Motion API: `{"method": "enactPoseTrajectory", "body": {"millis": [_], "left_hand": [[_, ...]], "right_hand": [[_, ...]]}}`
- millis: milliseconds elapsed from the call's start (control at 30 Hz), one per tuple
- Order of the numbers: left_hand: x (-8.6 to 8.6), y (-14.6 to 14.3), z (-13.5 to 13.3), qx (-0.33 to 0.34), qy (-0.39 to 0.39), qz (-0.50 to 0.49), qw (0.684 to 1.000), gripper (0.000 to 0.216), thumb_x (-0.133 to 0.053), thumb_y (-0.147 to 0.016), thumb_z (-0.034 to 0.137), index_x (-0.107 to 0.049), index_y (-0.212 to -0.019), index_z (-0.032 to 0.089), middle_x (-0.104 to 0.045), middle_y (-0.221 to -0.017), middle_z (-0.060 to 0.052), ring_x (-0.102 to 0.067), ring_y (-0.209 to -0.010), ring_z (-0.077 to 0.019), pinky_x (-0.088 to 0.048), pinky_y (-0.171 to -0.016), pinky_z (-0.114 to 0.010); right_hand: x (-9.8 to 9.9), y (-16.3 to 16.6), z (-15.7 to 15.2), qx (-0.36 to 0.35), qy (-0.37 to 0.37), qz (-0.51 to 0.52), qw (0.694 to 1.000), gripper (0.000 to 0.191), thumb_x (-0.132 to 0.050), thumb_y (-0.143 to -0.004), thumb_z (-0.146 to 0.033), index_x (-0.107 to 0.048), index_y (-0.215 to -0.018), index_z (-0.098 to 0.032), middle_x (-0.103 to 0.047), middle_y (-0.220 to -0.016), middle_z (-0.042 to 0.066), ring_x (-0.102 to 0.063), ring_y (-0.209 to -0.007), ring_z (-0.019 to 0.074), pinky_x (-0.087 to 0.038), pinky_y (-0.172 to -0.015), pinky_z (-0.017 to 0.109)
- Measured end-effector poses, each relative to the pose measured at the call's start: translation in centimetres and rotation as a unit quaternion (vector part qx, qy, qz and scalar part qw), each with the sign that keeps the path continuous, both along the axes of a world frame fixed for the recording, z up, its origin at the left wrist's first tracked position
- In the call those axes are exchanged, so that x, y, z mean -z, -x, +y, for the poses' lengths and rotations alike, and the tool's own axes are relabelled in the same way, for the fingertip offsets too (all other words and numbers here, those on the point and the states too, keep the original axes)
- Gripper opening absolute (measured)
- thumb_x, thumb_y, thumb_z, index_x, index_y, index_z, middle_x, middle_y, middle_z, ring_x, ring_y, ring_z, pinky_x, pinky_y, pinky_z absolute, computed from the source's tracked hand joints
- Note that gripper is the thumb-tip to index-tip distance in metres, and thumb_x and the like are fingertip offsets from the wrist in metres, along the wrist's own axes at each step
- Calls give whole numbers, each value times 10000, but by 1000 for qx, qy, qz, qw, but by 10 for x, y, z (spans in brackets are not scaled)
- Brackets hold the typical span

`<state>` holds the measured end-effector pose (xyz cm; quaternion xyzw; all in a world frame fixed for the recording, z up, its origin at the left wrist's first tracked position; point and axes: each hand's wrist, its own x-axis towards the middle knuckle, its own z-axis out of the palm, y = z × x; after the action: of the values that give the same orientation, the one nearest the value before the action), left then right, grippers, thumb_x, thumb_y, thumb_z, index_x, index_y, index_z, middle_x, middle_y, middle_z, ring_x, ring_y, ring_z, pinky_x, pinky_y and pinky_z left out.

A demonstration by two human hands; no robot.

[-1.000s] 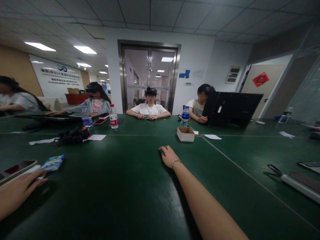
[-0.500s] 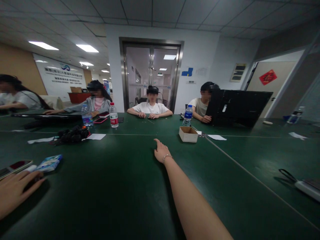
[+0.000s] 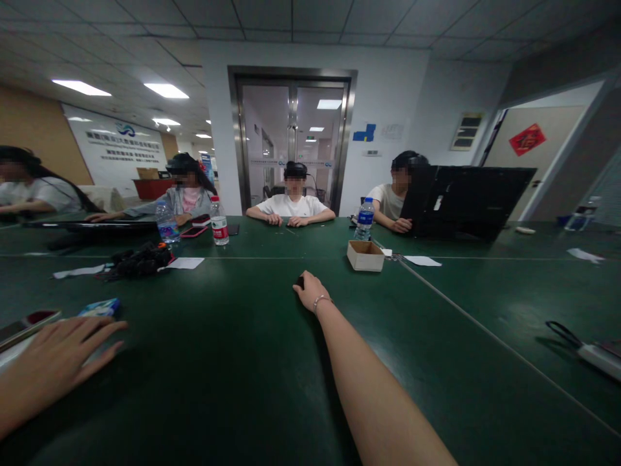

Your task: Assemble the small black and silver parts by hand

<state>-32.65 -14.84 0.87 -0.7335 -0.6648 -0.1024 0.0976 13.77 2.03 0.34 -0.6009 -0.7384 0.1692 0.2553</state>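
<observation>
My right arm reaches far across the green table (image 3: 233,362). At its end my right hand (image 3: 313,291), with a bracelet on the wrist, is closed around a small black object (image 3: 300,282). Only a bit of that object shows between thumb and fingers, so its kind is unclear. My left hand (image 3: 63,353) is open at the left, fingers spread and holding nothing. Just beyond its fingers lies a blue tissue pack (image 3: 100,307), partly covered by the hand. A phone (image 3: 29,327) rests beside it at the left edge.
An open cardboard box (image 3: 365,256) stands right of my right hand, near a blue-labelled bottle (image 3: 364,220). Black cables or gear (image 3: 140,261) and a red-capped bottle (image 3: 219,223) are at left. A black monitor (image 3: 466,202) is at right. Several people sit opposite.
My left hand has moved right and spread its fingers, covering part of the tissue pack. The right hand's fingers have curled in, and a black object now shows in them.
</observation>
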Motion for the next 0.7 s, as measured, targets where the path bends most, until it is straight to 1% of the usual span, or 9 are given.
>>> {"method": "enactPoseTrajectory", "body": {"millis": [33,100,200,333,400,467,533,633,700], "left_hand": [[-3,-18,4,24,-31,23,999,339,-316,-811,508,-511,-1070,409,-575,-1090,155,-404,-1156,-234,-240,-1004,-452],[-11,-56,14,58,-41,53,996,312,-342,-817,463,-533,-1055,402,-579,-1096,104,-450,-1102,-214,-293,-991,-413],[-20,-115,37,108,-9,58,992,317,-393,-811,377,-571,-1069,334,-573,-1123,-21,-478,-1061,-238,-335,-955,-394],[-23,-194,70,173,4,24,985,353,-362,-838,267,-525,-1151,278,-530,-1163,-67,-464,-1066,-234,-357,-919,-382],[-21,-233,87,159,10,-12,987,385,-393,-835,298,-473,-1209,265,-498,-1207,-81,-434,-1108,-244,-354,-926,-384],[-17,-270,105,124,19,-67,990,473,-418,-823,341,-387,-1286,253,-445,-1280,-95,-389,-1168,-259,-341,-944,-391],[-13,-302,123,80,58,-126,987,545,-451,-797,396,-343,-1310,247,-420,-1314,-109,-369,-1195,-291,-333,-950,-423],[-9,-335,144,30,105,-208,972,571,-503,-753,404,-355,-1288,270,-443,-1297,-105,-401,-1178,-314,-339,-931,-451],[-5,-347,151,23,106,-244,964,472,-487,-762,369,-418,-1223,289,-490,-1243,-85,-443,-1140,-296,-360,-904,-438]], "right_hand": [[-1,1,-1,3,14,7,1000,298,-530,-804,-345,-482,-1048,-180,-556,-1124,130,-501,-1097,250,-374,-917,398],[-1,2,-2,13,34,24,999,338,-524,-806,-380,-462,-1073,-181,-565,-1109,145,-513,-1080,265,-393,-886,404],[-1,3,-3,21,42,52,998,404,-478,-821,-438,-411,-1123,-179,-560,-1108,161,-551,-1018,262,-424,-833,394],[2,1,0,26,44,71,996,439,-414,-836,-488,-357,-1135,-172,-578,-1058,156,-594,-919,242,-445,-771,368],[4,0,3,27,46,76,996,431,-402,-836,-508,-359,-1106,-175,-592,-1028,146,-602,-894,233,-444,-760,355],[5,-1,5,30,44,80,995,422,-395,-836,-524,-364,-1076,-179,-601,-1012,139,-605,-886,226,-439,-763,346],[7,-2,7,31,40,83,995,409,-397,-837,-522,-364,-1058,-180,-604,-1012,138,-605,-893,221,-433,-769,337],[8,-3,10,28,33,83,996,383,-400,-844,-499,-362,-1042,-174,-608,-1007,145,-606,-895,221,-432,-761,327],[9,-3,11,25,31,84,996,381,-392,-847,-500,-364,-1036,-170,-612,-994,148,-609,-874,221,-433,-749,324]]}}
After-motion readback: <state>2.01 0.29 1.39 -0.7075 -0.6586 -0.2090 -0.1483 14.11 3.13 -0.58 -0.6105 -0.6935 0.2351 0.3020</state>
